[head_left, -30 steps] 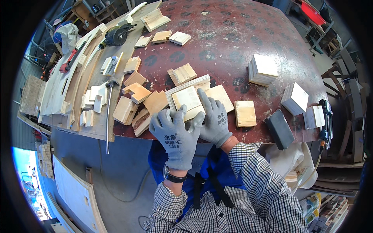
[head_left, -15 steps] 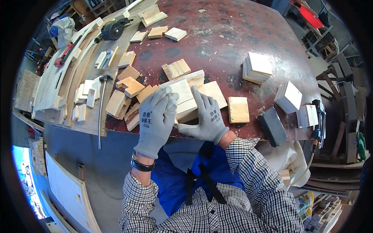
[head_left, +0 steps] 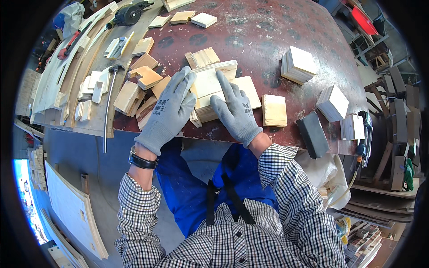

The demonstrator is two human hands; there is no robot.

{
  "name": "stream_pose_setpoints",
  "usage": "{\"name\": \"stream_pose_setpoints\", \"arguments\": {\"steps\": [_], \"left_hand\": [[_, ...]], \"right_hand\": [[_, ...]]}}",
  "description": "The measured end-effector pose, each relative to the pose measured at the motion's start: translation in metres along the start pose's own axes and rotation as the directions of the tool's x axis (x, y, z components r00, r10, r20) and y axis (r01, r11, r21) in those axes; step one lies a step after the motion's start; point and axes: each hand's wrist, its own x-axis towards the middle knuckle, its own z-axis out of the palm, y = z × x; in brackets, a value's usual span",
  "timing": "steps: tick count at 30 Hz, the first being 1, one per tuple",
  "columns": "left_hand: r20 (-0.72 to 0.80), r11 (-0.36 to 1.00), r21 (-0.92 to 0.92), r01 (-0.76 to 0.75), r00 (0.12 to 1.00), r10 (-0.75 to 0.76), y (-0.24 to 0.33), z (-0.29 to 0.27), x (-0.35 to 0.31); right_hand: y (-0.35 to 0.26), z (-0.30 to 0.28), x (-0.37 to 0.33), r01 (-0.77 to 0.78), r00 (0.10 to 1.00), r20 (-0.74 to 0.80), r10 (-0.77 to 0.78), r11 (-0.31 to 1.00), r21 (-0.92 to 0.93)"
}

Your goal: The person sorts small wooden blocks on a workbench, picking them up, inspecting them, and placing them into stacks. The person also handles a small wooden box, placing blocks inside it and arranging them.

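Both my hands wear grey gloves and flank a stack of pale, square plywood blocks (head_left: 208, 85) near the table's front edge. My left hand (head_left: 172, 111) lies along the stack's left side, its fingers stretched out and thumb apart. On the right side, my right hand (head_left: 237, 111) has its index finger extended along the top edge and its thumb at the near corner. Behind the stack, a longer wood strip (head_left: 228, 67) touches it. Another flat block (head_left: 246, 89) lies partly behind my right hand. The left palm is hidden.
Loose wood blocks (head_left: 129, 96) cluster to the left beside a black-headed hammer (head_left: 109, 102). Right are a single block (head_left: 274, 109), block stacks (head_left: 298, 64), a dark grey block (head_left: 313, 134) and a black tool with a hose (head_left: 365, 134). A black power tool (head_left: 129, 15) lies far left.
My left hand has loosened and stretched its fingers along the stack's side. My right thumb has come up from the near face toward the top corner. The whole view has shifted.
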Motion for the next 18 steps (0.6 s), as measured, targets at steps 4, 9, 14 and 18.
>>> {"name": "stream_pose_setpoints", "arguments": {"steps": [4,9,14,18], "left_hand": [[0.002,0.993,-0.119,0.028,1.0,-0.028,0.007,0.003,-0.002],[-0.005,1.0,-0.002,0.003,1.0,-0.003,0.014,0.003,0.003],[0.014,0.972,0.234,-0.019,1.0,0.017,0.022,0.001,0.015],[0.05,0.934,0.354,-0.049,0.998,0.033,0.024,-0.003,0.017]], "right_hand": [[-0.001,0.0,-0.001,0.001,1.0,-0.002,-0.001,0.999,-0.049],[0.003,0.005,0.0,0.042,0.998,-0.039,-0.044,0.998,-0.04],[0.011,0.006,-0.005,0.034,0.999,-0.019,-0.035,0.999,-0.014],[0.014,0.009,-0.015,0.084,0.996,-0.026,-0.087,0.992,-0.098]]}}
